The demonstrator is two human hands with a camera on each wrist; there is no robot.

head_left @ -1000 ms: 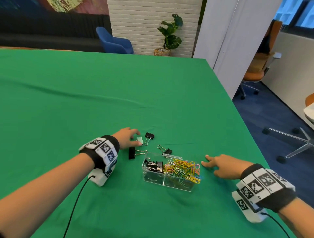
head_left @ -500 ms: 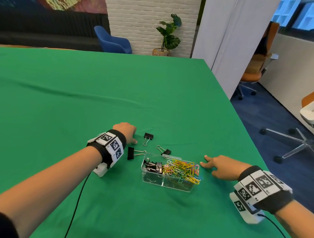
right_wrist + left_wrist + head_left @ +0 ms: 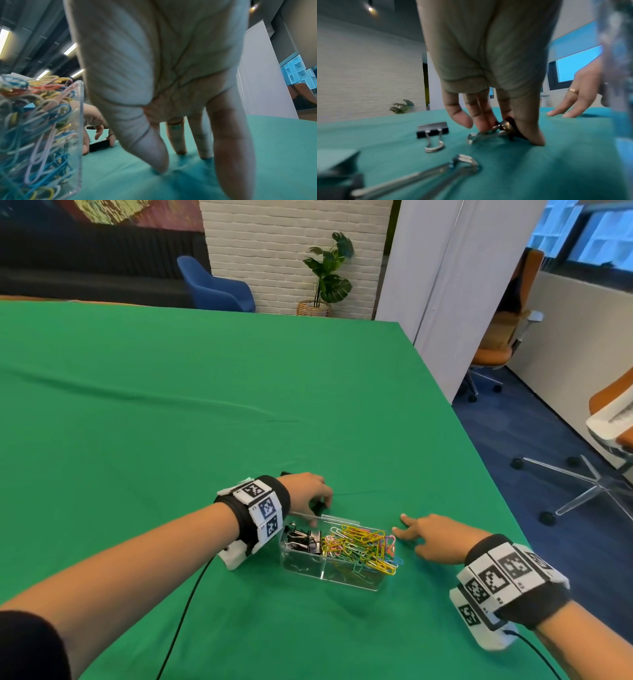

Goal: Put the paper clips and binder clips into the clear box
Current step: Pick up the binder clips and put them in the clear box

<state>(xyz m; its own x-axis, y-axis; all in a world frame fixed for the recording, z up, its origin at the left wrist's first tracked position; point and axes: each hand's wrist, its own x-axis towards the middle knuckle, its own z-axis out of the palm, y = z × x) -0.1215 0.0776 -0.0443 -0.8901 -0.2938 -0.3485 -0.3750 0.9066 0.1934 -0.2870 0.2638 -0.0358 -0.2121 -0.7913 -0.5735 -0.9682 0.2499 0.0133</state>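
Note:
The clear box point(image 3: 329, 575) stands on the green cloth between my hands. Black binder clips point(image 3: 303, 539) lie in its left compartment and coloured paper clips point(image 3: 363, 546) fill the right one. Just behind the box, my left hand point(image 3: 320, 508) pinches a black binder clip point(image 3: 505, 127) between thumb and fingers while the clip is still down on the cloth. A second binder clip point(image 3: 433, 132) lies left of it, and a third point(image 3: 419, 175) lies nearer, blurred. To the right of the box, my right hand point(image 3: 402, 525) rests its straight fingertips on the cloth and holds nothing.
The green-covered table point(image 3: 171, 405) stretches far back and left. Its right edge point(image 3: 462, 440) drops to a blue floor with office chairs point(image 3: 582, 494). A black cable point(image 3: 185, 604) trails from my left wrist band towards me.
My left hand has moved right from the farther clips to the one behind the box and has pinched it. My right hand has stayed in place.

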